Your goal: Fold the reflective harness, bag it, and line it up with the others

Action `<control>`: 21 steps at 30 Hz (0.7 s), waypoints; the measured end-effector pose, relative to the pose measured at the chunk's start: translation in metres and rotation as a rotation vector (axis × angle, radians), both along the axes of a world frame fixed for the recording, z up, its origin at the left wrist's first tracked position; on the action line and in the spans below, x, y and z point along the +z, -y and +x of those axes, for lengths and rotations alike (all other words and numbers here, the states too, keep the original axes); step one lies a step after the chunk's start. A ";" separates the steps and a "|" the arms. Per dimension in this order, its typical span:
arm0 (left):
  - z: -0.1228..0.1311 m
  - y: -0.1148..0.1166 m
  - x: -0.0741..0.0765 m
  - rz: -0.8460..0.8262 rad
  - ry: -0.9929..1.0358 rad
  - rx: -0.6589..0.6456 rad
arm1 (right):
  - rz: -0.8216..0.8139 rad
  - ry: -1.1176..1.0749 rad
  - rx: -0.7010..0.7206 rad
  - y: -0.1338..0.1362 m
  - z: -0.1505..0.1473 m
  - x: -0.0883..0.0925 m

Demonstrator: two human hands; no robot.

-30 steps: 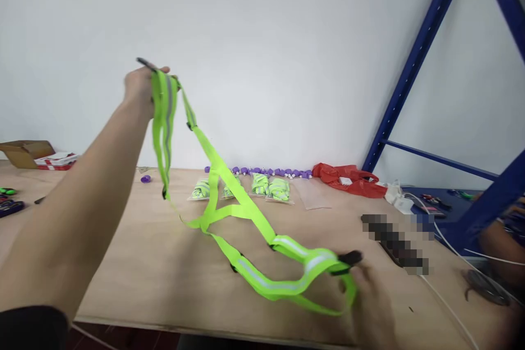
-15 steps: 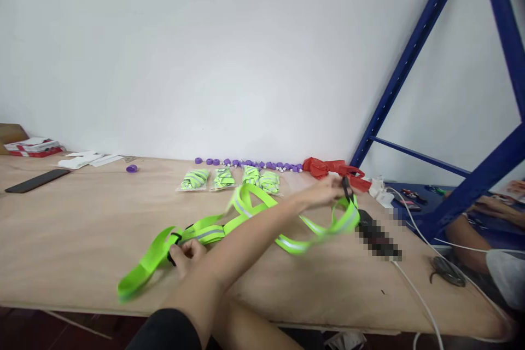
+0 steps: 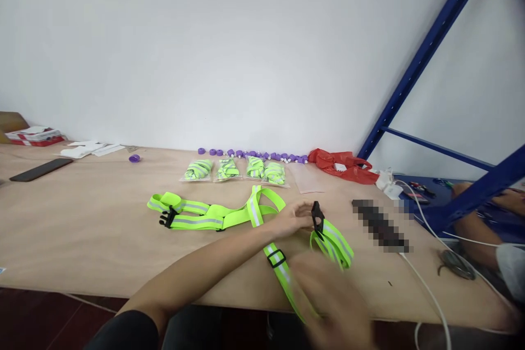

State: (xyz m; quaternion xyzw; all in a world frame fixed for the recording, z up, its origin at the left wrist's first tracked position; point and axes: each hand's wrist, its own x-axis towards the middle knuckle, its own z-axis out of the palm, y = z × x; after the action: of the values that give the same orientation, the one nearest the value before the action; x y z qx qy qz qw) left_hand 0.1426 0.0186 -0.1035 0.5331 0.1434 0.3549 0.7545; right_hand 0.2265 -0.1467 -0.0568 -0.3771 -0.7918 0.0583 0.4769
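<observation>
A fluorescent yellow-green reflective belt [image 3: 197, 222] with silver stripes stretches across the table in loops. Its left end carries a black prong buckle [image 3: 167, 217], lying loose on the tabletop. My left hand [image 3: 301, 217] reaches in from the lower left, fingers closed on a black buckle [image 3: 317, 219] at the belt's other end. Folded strap hangs down to the right of that buckle. A black slider [image 3: 276, 258] sits on the strap running toward me. My right hand [image 3: 332, 298] is smeared by motion beside this strap near the front edge; its fingers cannot be made out.
Several clear bags [image 3: 197, 170] of folded yellow-green straps lie toward the back, before a row of small purple items [image 3: 252, 154]. A red plastic bag [image 3: 340, 164] is at back right. Blue rack posts [image 3: 426, 60], a white cable [image 3: 426, 295] and glasses [image 3: 457, 264] are right, near another person's arm [image 3: 476, 219].
My right hand has let go of the left-end buckle and swung right toward the front edge. My left hand, still on its buckle, has moved left and lower. The belt's left part now lies flat.
</observation>
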 end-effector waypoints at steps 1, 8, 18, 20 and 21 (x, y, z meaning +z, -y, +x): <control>-0.002 0.000 0.002 0.044 0.015 0.015 | -0.025 -0.014 -0.098 -0.017 0.015 0.001; -0.016 0.003 0.035 0.264 -0.008 0.082 | -0.363 -0.025 -0.375 -0.082 0.068 0.014; -0.154 -0.018 0.017 0.784 -1.111 0.487 | -0.235 -0.843 -0.476 -0.101 0.130 0.062; -0.160 -0.027 0.017 0.784 -1.113 0.501 | -0.199 -0.951 -0.506 -0.104 0.138 0.066; -0.162 -0.031 0.020 0.798 -1.109 0.512 | -0.193 -1.006 -0.532 -0.106 0.142 0.066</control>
State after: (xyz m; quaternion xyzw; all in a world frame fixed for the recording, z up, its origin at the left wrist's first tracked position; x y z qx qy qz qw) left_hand -0.0190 0.0491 -0.0830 0.8188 0.4842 0.2233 0.2124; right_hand 0.3684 -0.0410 0.0092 -0.5308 -0.3367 0.1804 0.7566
